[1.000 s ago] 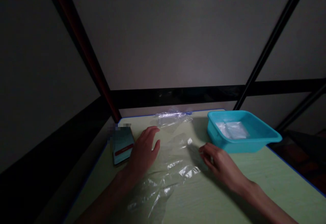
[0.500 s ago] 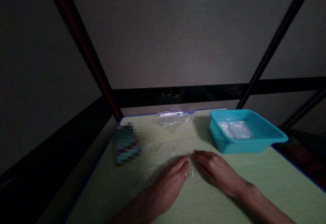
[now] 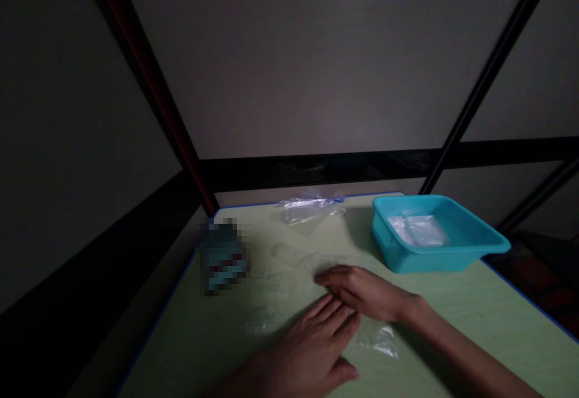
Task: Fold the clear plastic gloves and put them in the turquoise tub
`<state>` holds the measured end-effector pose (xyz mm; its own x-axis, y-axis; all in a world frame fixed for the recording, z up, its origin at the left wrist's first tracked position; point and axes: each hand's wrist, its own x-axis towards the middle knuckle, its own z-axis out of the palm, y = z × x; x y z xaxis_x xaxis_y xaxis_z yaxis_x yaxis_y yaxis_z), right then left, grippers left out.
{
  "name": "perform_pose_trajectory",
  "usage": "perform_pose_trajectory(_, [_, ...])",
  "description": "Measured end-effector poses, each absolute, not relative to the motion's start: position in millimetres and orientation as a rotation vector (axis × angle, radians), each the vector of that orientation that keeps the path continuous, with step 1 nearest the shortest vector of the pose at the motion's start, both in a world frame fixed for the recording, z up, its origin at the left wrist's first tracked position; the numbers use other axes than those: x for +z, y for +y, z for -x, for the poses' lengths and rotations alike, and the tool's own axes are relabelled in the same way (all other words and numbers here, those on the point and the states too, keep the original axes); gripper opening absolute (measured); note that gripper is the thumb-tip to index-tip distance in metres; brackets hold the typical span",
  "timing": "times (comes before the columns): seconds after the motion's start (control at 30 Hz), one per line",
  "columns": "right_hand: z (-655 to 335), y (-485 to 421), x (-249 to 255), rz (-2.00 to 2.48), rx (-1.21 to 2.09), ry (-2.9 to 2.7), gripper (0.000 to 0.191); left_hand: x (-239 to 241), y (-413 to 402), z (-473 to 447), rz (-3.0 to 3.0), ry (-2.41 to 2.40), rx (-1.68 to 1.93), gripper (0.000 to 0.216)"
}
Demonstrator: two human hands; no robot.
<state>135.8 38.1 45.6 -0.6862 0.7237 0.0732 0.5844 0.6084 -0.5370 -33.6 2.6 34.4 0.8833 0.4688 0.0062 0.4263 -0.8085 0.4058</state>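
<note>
A clear plastic bag [image 3: 289, 277] lies flat on the pale green table [image 3: 474, 319]. My left hand [image 3: 316, 344] rests on it palm down, fingers stretched out. My right hand [image 3: 362, 292] lies flat across the bag just beyond the left fingertips, fingers pointing left. A crinkled corner of the plastic [image 3: 377, 341] shows under my right wrist. Neither hand grips anything.
A turquoise plastic tub [image 3: 452, 259] with folded clear bags inside stands at the right. More crumpled clear bags [image 3: 310, 208] lie at the table's far edge. A small teal box [image 3: 221, 262] sits at the left. Dark metal frame bars rise behind the table.
Both hands have slid over the bag: the left pulled back toward me, the right swept leftward across it. The bag looks flatter than a second ago.
</note>
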Motion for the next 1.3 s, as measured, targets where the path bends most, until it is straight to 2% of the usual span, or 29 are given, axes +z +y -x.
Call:
perform_pose_trajectory(0.23, [-143, 73, 30, 1.291, 0.373, -2.382, 0.038, 32, 3, 35, -2.643, 0.652, 0.12, 0.057])
perform_pose_trajectory(0.4, [-139, 61, 36, 1.323, 0.443, -2.26, 0.039, 40, 0, 31, -2.553, 0.695, 0.109, 0.057])
perform_pose_trajectory(0.6, [-134, 45, 32, 1.254, 0.521, -2.274, 0.038, 42, -7, 25, -2.241, 0.774, 0.114, 0.067])
perform_pose_trajectory(0.8, [-138, 55, 21, 1.175, 0.357, -2.403, 0.039, 40, -13, 22, -2.015, 0.773, 0.233, 0.053])
perform_pose_trajectory(0.97, [-138, 52, 21, 1.281, 0.364, -2.218, 0.043, 35, 13, 29, -2.221, 1.067, 0.466, 0.04])
perform_pose_trajectory(1.1, [-126, 41, 17, 1.231, 0.477, -2.102, 0.056, 19, 43, 42, -2.544, 1.154, 0.45, 0.044])
perform_pose_trajectory(1.3, [-110, 34, 4, 1.165, 0.463, -2.311, 0.061, 3, 53, 51, -2.791, 1.169, 0.352, 0.049])
